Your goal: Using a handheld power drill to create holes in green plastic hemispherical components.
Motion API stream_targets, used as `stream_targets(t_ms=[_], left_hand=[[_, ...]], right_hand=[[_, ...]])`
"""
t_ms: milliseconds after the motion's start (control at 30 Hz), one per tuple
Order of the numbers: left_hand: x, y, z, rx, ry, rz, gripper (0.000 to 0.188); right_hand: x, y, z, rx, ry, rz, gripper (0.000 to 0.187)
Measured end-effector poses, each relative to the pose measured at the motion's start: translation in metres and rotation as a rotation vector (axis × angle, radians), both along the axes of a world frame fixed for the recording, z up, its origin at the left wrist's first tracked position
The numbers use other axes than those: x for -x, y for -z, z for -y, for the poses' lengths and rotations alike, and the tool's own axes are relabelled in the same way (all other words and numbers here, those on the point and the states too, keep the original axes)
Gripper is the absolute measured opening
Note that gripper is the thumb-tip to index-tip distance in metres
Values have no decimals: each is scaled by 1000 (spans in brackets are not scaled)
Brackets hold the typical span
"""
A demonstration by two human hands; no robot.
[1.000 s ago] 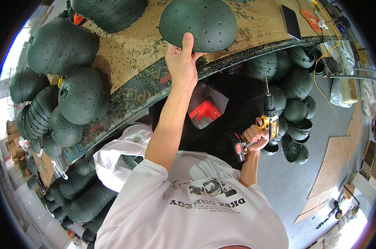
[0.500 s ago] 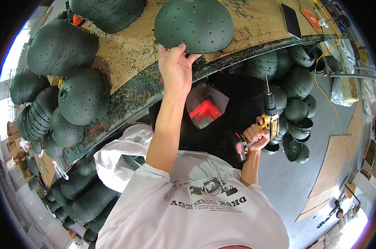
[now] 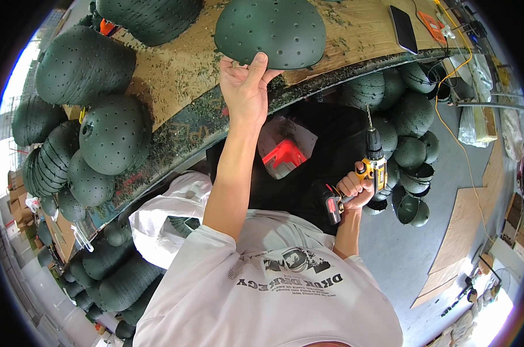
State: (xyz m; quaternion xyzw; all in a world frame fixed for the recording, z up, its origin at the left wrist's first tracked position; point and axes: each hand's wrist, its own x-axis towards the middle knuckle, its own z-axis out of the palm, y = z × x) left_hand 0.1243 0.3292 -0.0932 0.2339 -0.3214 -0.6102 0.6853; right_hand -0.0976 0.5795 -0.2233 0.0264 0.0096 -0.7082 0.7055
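Observation:
A dark green domed shell [image 3: 270, 32] with many small holes sits at the near edge of the workbench, its rounded side up. My left hand [image 3: 247, 87] grips its near rim, thumb on the outside and the other fingers partly hidden beneath. In my right hand [image 3: 354, 189] is a yellow and black cordless drill [image 3: 376, 165], held off to the right of the bench over my lap. Its bit points up and away from me, apart from the shell. Whether the bit is turning I cannot tell.
Stacks of similar shells [image 3: 85, 63] crowd the bench's left side. More shells [image 3: 412, 115] are piled below its right end. Green shavings litter the cardboard-topped workbench [image 3: 175, 75]. A phone [image 3: 403, 29] lies near its right edge, beside a yellow cable [image 3: 456, 141]. A red object [image 3: 284, 159] shows below the bench.
The near rim of the shell has lifted slightly, and my left thumb has shifted up onto it. The drill has moved only a little.

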Motion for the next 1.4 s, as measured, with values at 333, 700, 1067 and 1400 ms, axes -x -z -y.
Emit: stream_targets(t_ms=[333, 700, 1067, 1400], left_hand=[[9, 0, -5, -12, -92, 48, 42], [0, -10, -20, -118, 167, -162, 30], [4, -3, -21, -75, 119, 39, 38], [16, 3, -27, -51, 96, 52, 23]], right_hand=[[-2, -4, 1, -60, -15, -41, 43], [-16, -36, 2, -155, -28, -197, 41], [-59, -117, 9, -142, -34, -1001, 43], [-75, -114, -2, 111, 558, -2296, 29]])
